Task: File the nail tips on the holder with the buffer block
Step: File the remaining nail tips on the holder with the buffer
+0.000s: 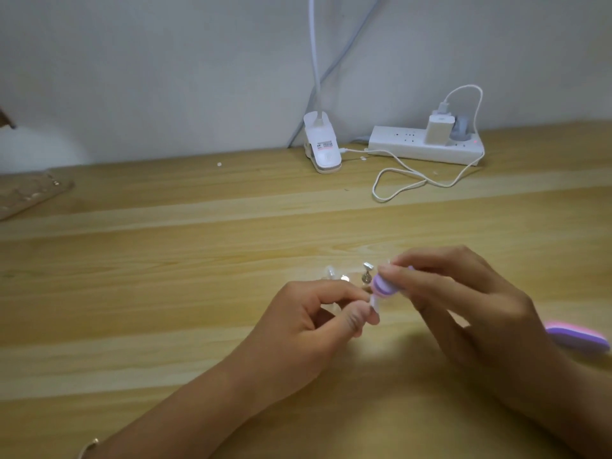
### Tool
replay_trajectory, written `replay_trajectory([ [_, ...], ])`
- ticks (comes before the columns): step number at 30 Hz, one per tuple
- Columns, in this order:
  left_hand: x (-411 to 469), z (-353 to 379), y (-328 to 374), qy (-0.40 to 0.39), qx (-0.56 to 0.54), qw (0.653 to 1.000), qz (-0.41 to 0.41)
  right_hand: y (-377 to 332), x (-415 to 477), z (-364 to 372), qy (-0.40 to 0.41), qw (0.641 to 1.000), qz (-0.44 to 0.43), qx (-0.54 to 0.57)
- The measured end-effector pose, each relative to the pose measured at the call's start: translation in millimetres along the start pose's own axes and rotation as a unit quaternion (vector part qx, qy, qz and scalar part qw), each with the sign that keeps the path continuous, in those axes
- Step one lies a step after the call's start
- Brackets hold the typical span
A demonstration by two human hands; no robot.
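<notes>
Pinching the buffer block (381,285), my right hand (463,299) holds it against the nail tip (375,301). My left hand (308,323) pinches that tip, well in front of the power strip (414,149).

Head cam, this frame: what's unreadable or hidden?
1. nail tip: head view, mostly covered by left hand fingers and the buffer block; shape unclear.
2. holder: clear plastic, blurred, partly behind the left hand.
3. second pink-purple block: partly behind the right hand and wrist.
4. flat object at the left edge: blurred, cut off by the frame.
5. clip label: too small to read.
</notes>
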State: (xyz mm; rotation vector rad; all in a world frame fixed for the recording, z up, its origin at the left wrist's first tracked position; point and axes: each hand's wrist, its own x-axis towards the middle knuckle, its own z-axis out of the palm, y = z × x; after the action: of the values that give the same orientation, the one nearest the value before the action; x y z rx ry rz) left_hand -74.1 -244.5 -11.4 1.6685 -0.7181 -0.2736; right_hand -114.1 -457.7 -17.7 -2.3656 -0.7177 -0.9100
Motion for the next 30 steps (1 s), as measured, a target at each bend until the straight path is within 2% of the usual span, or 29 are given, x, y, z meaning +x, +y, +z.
replay_trajectory([
  [2, -0.7, 1.3, -1.6, 0.011, 0.018, 1.000, -0.004, -0.8, 1.0, -1.8, 0.008, 1.000, 0.014, 0.015],
  [6, -0.9, 0.5, -4.8, 0.012, 0.054, 0.998, 0.027, -8.7, -6.5, 5.8, -0.019, 0.999, -0.044, 0.010],
  [11, -0.8, 2.6, -5.4, 0.025, 0.061, 0.998, 0.022, -4.5, 0.4, -2.1, 0.024, 1.000, 0.010, 0.015],
  [13, -1.0, 2.5, -4.7, 0.015, 0.070, 0.997, 0.042, -12.3, -3.3, 0.6, 0.004, 0.999, -0.033, 0.034],
  [15, -1.9, 2.4, -4.5, 0.014, 0.080, 0.995, 0.055, -12.5, -8.3, 0.8, -0.029, 0.996, -0.079, 0.005],
  [18, -1.3, 3.5, -5.2, 0.033, 0.066, 0.997, 0.033, -1.6, -7.0, -9.0, -0.002, 0.999, -0.006, -0.032],
  [20, 0.0, 4.8, -5.3, 0.036, 0.059, 0.997, 0.023, -5.6, -4.5, -10.9, 0.021, 0.999, 0.019, -0.016],
  [22, -0.3, 4.8, -4.9, 0.022, 0.063, 0.997, 0.040, -16.6, -4.1, -4.0, 0.005, 1.000, -0.012, 0.007],
  [25, -2.4, 3.9, -4.0, 0.008, 0.078, 0.995, 0.064, -18.9, -3.8, -0.1, -0.033, 0.996, -0.078, -0.017],
  [27, -1.8, 3.5, -6.6, 0.029, 0.085, 0.995, 0.049, -8.5, -2.5, -6.3, -0.016, 0.999, -0.036, -0.031],
  [30, 0.8, 4.1, -8.3, 0.045, 0.073, 0.996, 0.035, -7.8, -0.7, -9.1, 0.022, 1.000, 0.007, 0.014],
])
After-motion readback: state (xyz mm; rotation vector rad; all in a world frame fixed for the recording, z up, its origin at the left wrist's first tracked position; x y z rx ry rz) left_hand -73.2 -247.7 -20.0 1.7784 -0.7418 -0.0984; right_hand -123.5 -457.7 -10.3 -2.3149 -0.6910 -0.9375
